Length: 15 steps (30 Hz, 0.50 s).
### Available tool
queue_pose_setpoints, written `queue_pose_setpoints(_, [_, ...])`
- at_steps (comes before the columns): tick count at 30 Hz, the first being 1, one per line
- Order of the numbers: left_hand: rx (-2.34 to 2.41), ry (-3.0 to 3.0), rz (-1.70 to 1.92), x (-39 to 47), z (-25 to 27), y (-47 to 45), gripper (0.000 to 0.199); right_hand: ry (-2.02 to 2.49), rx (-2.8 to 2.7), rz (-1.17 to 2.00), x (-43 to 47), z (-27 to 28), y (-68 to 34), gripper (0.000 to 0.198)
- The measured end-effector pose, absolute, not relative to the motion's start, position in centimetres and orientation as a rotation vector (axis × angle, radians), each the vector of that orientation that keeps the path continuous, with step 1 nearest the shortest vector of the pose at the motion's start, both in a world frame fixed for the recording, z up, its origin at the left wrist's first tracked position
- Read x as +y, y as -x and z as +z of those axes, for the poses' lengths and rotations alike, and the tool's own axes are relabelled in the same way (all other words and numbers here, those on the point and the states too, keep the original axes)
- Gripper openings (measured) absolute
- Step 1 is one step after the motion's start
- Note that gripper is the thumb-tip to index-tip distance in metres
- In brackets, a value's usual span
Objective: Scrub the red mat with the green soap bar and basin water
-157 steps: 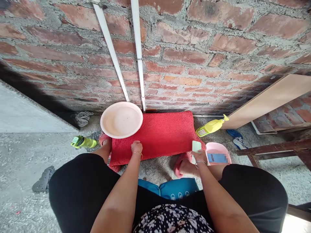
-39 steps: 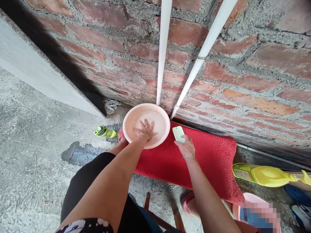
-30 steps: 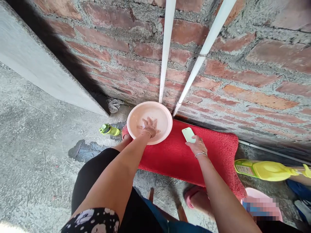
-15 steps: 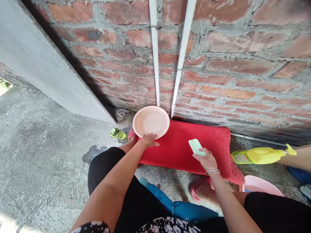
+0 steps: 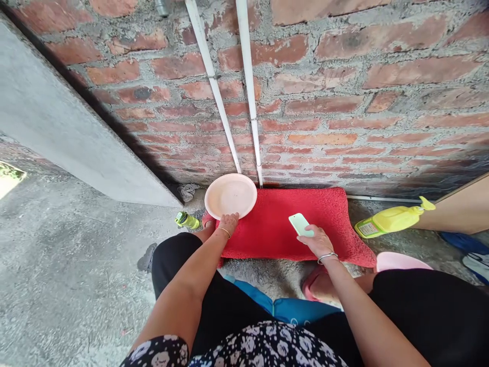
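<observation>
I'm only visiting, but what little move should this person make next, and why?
Perhaps press the pale green slab flat on the red mat: the right fingers grip its near end over that mat, though contact is hard to tell. The left fingers, at the basin's near rim, seem to hold nothing.

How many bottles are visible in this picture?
2: a yellow-green drinking bottle to the left of the pale pink basin, and a yellow pump bottle to the right of the red cloth. Others may be hidden.
</observation>
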<state>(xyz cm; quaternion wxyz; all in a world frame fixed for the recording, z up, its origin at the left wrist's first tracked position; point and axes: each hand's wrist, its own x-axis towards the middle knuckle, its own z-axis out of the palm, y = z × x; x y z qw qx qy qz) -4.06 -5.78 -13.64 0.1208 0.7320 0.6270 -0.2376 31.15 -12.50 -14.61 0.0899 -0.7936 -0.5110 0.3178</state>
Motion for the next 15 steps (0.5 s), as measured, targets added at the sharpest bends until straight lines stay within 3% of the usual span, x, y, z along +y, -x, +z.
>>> queue_pose_setpoints(15, [1.767, -2.086, -0.804, -10.6, -13.0, 3.2, 0.048, 2.538, -1.649, 1.160, -13.7, -19.5, -31.2, 0.046])
